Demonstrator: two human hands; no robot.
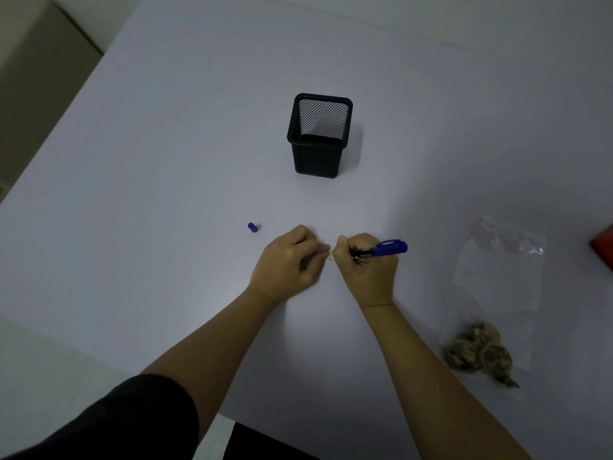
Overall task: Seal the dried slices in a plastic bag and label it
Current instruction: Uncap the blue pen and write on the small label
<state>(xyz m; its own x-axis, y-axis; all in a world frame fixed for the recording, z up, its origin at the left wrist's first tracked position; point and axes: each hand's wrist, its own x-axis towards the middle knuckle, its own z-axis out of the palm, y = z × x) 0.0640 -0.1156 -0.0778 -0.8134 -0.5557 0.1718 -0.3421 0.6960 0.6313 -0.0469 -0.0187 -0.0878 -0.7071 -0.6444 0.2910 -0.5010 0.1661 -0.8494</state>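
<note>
A small label is pinched between both hands at mid-bench; the right hand also grips an uncapped pen. The left hand is closed on the label. The bag, slices inside, lies toward the right edge, its long axis running front to back, nearer the right hand.

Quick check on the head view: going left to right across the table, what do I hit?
Blue pen cap → left hand → small label pinched between both hands → right hand holding the blue marker → plastic bag with dried slices → red object at the edge. The mesh pen holder stands farther back, above the hands.
</note>
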